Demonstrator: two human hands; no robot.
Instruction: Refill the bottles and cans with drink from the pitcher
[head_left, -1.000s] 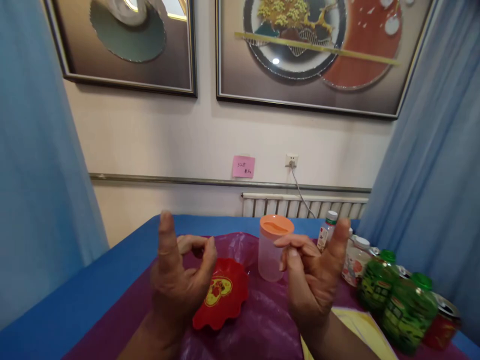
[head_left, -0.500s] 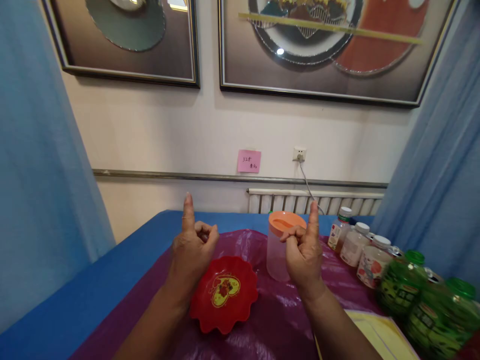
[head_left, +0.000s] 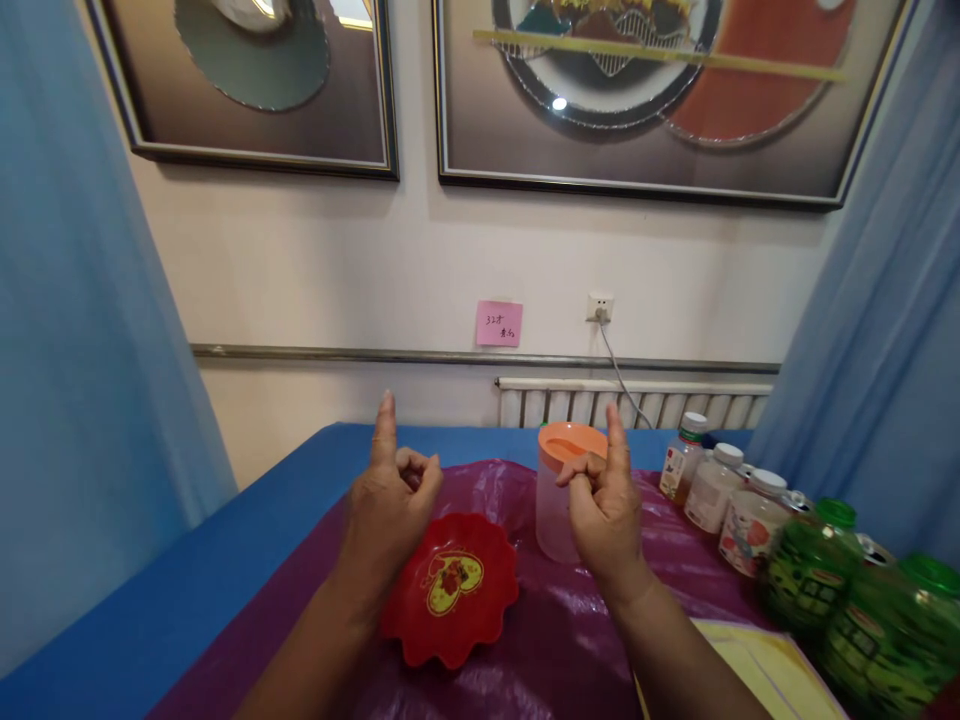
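My left hand (head_left: 386, 510) is raised above the left side of a red scalloped plate (head_left: 487, 600) and hides part of its rim. Its index finger points straight up, the thumb stands out and the other fingers are curled; it holds nothing. In much the same pose, my right hand (head_left: 609, 510) is up in front of a clear plastic jug (head_left: 555, 510) with an orange lid (head_left: 574, 440), covering its right side. No object shows in this hand either. The plate has a yellow heart-shaped print in its middle and lies on a purple plastic sheet (head_left: 559, 640).
On the right stand several clear bottles with white caps (head_left: 705, 490) and large green bottles (head_left: 810, 570). A yellow sheet (head_left: 750, 660) lies by my right forearm. Blue cloth (head_left: 112, 620) covers the table; behind are a radiator (head_left: 675, 402) and wall. Blue curtains (head_left: 90, 300) flank both sides.
Both raised index fingers have come slightly closer together, the left shifting right and the right shifting left. The plate and jug stay in place.
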